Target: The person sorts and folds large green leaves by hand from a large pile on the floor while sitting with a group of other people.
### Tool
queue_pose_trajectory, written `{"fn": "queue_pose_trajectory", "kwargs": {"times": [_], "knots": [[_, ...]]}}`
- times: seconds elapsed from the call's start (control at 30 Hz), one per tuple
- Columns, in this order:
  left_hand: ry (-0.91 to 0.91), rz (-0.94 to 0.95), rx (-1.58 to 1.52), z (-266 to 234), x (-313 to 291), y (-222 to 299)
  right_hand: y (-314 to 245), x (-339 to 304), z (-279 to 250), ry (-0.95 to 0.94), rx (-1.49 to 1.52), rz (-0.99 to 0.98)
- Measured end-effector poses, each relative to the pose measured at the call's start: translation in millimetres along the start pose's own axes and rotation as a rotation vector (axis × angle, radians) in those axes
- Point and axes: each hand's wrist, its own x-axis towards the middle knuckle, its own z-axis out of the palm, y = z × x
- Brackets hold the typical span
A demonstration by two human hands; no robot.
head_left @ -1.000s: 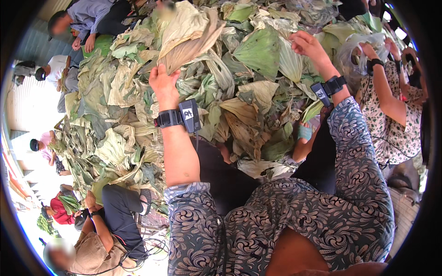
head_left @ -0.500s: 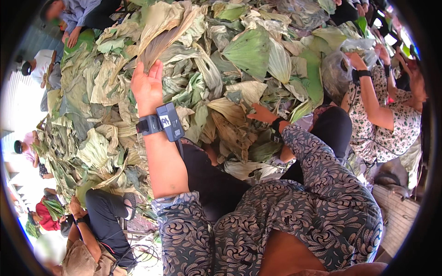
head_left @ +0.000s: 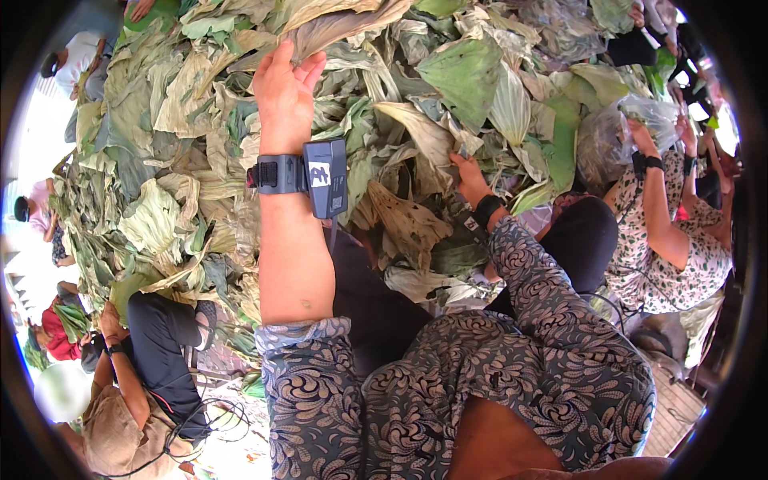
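A big heap of dried, broad leaves (head_left: 172,172), tan, grey and green, spreads in front of me. My left hand (head_left: 288,84) reaches out over it, palm up, fingers stretched and apart. A brownish dried leaf (head_left: 348,34) lies just beyond its fingertips; whether they touch I cannot tell. Nearer to me on the right, my right hand (head_left: 470,178) is closed on the edge of a tan dried leaf (head_left: 420,132), which slants up and to the left from the fingers. Below that leaf rests a brown leaf with holes (head_left: 404,224).
A green fan-shaped leaf (head_left: 464,80) lies at the far middle. To the right, a person in a patterned shirt (head_left: 632,200) handles a clear plastic bag (head_left: 620,132). At the lower left sits a person in brown (head_left: 120,424), with loose cables (head_left: 228,416) nearby. My bent knee (head_left: 580,240) rises beside my right arm.
My left hand has reached farther out, and the brown leaf at its fingers now lies flatter, tilted to the right. My right hand has taken hold of the tan leaf. The view has shifted.
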Motion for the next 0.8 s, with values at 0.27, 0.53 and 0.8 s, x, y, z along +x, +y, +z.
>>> {"fn": "queue_pose_trajectory", "kwargs": {"times": [0.27,0.53,0.8], "knots": [[0.036,0.043,0.064,1,-6,1,-76,26,7,-0.092,0.389,-0.328],[-0.018,0.07,0.052,25,-14,0,-60,84,-4,-0.168,-1.362,-0.666],[-0.157,0.078,0.068,18,-9,-1,4,26,2,-0.361,-1.388,-0.303]]}}
